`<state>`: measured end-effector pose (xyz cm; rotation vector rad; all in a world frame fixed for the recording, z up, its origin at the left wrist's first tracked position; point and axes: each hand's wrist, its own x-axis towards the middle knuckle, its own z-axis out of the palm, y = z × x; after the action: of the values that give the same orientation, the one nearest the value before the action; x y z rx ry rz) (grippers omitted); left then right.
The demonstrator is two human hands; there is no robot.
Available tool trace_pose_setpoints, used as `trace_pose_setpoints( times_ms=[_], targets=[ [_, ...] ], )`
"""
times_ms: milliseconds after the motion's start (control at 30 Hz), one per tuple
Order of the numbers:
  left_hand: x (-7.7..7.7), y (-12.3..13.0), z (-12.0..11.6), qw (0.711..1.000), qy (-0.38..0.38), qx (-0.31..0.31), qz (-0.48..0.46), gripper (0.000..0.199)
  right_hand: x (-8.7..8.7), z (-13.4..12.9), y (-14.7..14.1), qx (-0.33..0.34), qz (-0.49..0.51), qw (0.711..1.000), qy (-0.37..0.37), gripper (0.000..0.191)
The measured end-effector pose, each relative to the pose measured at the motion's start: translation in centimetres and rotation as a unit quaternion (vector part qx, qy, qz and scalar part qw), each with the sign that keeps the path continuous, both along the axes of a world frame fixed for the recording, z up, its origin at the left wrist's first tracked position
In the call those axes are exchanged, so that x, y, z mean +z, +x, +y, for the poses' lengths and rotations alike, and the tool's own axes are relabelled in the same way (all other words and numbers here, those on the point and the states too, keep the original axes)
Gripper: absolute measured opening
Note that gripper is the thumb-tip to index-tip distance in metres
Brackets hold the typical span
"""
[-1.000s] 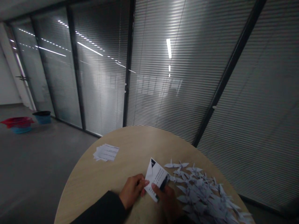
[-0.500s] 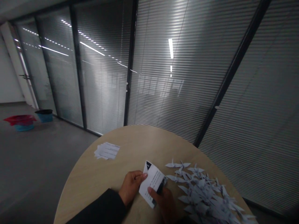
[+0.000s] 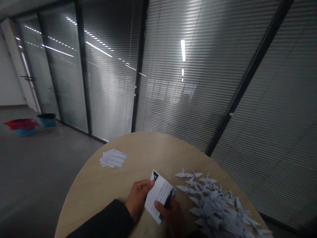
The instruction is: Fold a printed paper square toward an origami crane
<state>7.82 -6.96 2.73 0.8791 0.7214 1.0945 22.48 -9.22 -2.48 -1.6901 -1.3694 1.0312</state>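
A printed sheet [image 3: 158,196] was pinched by the left hand [image 3: 138,200] and right hand [image 3: 172,216] over the table [image 3: 148,148], seemingly awaiting a fold like the nearby paper cranes [image 3: 213,205].

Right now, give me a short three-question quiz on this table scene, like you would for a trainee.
1. What do the left hand and right hand both hold?
2. True or false: the paper cranes lie to the right of the held item, on the round wooden table.
3. On the floor at far left, what sits on the blue basin?

Key:
1. A printed white sheet
2. True
3. A red basin
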Motion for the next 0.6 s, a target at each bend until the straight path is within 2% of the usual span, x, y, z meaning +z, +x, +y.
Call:
trace_pose_setpoints(
  times_ms=[200,333,600],
  targets=[
    [0.3,-0.2,0.2,0.999,-0.012,0.017,-0.033,0.048,0.0,0.0,-0.5,0.014,-0.017,1.000,-0.003,0.032],
    [0.2,-0.3,0.2,0.999,-0.003,0.033,-0.028,0.047,-0.1,-0.1,-0.6,-0.004,-0.047,0.999,-0.007,0.033],
    [0.1,-0.9,0.7,0.996,0.014,0.085,-0.007,0.046,-0.2,-0.7,-1.1,0.055,-0.005,0.998,0.000,0.030]
  ],
)
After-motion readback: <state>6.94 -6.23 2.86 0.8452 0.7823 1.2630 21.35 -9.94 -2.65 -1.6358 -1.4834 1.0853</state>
